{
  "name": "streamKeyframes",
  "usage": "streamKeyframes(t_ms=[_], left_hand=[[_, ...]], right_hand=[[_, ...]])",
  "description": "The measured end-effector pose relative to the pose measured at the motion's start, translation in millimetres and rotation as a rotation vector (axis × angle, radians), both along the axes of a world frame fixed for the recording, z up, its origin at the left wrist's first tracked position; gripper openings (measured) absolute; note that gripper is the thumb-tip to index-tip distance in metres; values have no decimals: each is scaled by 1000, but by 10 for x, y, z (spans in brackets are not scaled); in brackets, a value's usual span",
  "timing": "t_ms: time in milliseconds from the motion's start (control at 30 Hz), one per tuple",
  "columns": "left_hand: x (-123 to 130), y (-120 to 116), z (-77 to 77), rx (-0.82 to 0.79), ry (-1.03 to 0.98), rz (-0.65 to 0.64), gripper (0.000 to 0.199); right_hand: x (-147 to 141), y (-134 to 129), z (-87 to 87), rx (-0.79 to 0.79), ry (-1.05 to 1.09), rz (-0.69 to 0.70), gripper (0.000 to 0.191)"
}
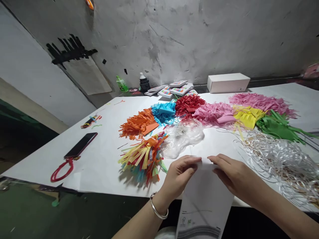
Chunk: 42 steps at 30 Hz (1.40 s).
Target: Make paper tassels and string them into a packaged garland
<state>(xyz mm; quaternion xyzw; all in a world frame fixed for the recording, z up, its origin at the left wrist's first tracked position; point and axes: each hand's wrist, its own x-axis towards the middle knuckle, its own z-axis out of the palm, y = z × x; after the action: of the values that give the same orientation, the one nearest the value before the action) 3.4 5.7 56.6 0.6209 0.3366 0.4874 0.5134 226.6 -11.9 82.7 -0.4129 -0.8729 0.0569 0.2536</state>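
One white sheet (206,199) is pinched at its far end, left hand (180,174) at its eleven o'clock, right hand (234,172) at its one, neither nearer. From them it runs lengthwise toward six o'clock, past the near edge of the desk (99,172), mostly plain, with small print and grey curved bands low down.

Between the left hand (180,172) and the right hand (231,173), the near table (104,166) edge is blocked by a white packet (204,196). Just ahead now, a strip of bare paper-white surface is left between the plastic bag (183,137) and the string tangle (284,162), closed off farther back by pink fringe (215,112). Leftward, the way is barred by the multicoloured tassel (144,156); past it, a broad lane is offered, bounded by the phone (81,145) and its red cord (70,170).
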Motion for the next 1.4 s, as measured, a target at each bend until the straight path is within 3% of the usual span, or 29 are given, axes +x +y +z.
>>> streamKeyframes(t_ms=[333,533,700,1000,1133,1400], left_hand=[[49,-18,3,-33,7,39,28],[109,-74,-38,-21,-2,30,22],[143,-107,-67,19,-30,22,22],[79,-109,-59,108,10,61,28],[79,-108,-64,124,27,66,30],[91,-97,-48,141,12,81,33]], right_hand=[[-51,-42,-10,26,-80,-124,27],[-91,8,147,-326,-163,-234,15],[-93,74,284,-436,-133,-172,21],[-55,84,307,-521,-15,-44,15],[-44,59,256,-512,31,-35,15],[-53,51,70,-422,-86,-53,12]])
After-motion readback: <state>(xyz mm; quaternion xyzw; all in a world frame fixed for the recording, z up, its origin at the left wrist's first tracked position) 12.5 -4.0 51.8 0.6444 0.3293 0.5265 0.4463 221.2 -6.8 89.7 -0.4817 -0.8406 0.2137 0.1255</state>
